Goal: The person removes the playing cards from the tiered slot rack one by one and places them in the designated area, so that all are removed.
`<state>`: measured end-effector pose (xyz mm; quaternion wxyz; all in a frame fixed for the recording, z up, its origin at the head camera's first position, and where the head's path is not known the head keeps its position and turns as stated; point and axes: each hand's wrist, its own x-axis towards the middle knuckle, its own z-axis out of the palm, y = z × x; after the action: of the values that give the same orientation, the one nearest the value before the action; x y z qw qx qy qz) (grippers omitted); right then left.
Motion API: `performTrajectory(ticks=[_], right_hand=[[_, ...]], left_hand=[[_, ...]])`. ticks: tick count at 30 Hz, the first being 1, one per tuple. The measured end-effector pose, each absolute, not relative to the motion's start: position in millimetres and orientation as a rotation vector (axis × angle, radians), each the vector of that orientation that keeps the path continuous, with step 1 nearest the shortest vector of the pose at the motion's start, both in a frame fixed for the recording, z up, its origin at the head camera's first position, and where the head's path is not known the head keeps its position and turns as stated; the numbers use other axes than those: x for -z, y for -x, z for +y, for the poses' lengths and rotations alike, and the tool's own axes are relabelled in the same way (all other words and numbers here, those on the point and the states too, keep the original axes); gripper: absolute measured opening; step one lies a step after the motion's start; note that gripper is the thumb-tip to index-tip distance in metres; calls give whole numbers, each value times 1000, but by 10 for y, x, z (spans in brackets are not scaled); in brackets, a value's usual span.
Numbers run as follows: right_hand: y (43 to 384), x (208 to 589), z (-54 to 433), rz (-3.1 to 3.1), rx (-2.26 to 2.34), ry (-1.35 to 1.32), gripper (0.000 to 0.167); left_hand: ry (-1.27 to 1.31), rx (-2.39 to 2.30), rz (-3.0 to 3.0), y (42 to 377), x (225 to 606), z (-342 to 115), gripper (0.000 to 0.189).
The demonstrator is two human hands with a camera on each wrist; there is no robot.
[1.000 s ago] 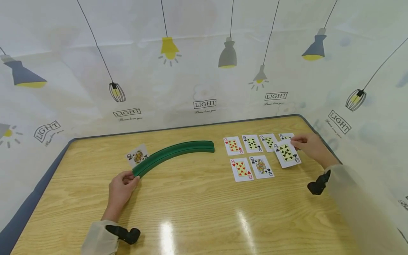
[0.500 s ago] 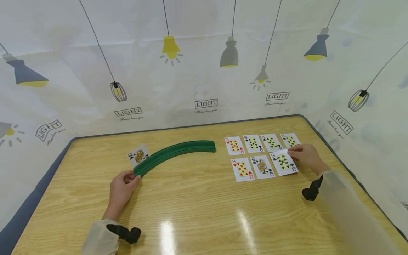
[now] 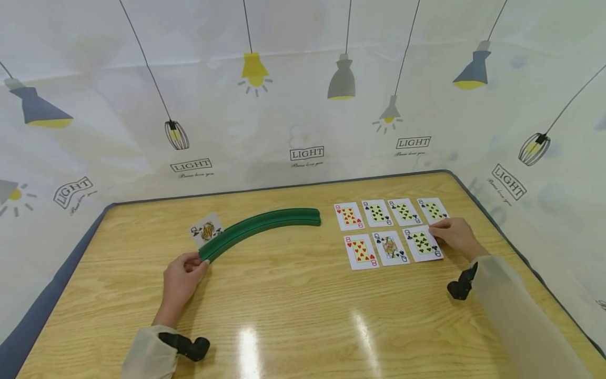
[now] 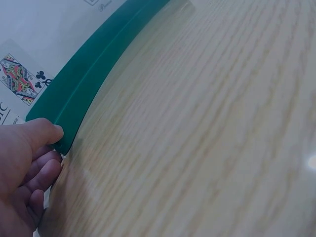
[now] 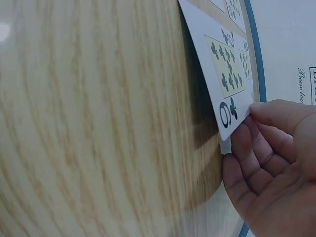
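My left hand [image 3: 182, 276] grips the near left end of a curved green card holder [image 3: 265, 221], thumb on top in the left wrist view. A queen of clubs [image 3: 206, 230] stands upright in the holder's groove near that end, its lower part hidden. With thumb and fingertips, my right hand [image 3: 458, 238] pinches the right edge of a nine of clubs [image 3: 422, 243]. That card [image 5: 224, 64] is tilted in the right wrist view, casting a shadow on the wood. Directly left of it lie a queen of spades [image 3: 391, 247] and an eight of hearts [image 3: 361, 251], face up.
A back row of cards lies face up, from a nine of hearts [image 3: 349, 216] at left to a black eight [image 3: 432, 209] at right. The wooden table [image 3: 284, 300] has a dark edge. A white lamp-printed sheet [image 3: 236, 116] stands behind it.
My right hand has brought the nine of clubs down and toward me, from overlapping the back row to beside the queen of spades. The left hand and card holder have stayed put.
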<state>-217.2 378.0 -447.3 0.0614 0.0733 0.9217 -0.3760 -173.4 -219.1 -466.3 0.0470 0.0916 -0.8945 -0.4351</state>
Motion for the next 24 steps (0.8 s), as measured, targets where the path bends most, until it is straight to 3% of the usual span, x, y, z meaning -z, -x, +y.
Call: performTrajectory(ticks=[14, 24], right_hand=[[2177, 4400, 3824, 2815, 1209, -218, 35], [2240, 4079, 3430, 2856, 1181, 34, 36]], left_hand=[[-267, 1322, -2726, 1735, 4655, -2198, 34], [-280, 1332, -2735, 1731, 4655, -2199, 36]])
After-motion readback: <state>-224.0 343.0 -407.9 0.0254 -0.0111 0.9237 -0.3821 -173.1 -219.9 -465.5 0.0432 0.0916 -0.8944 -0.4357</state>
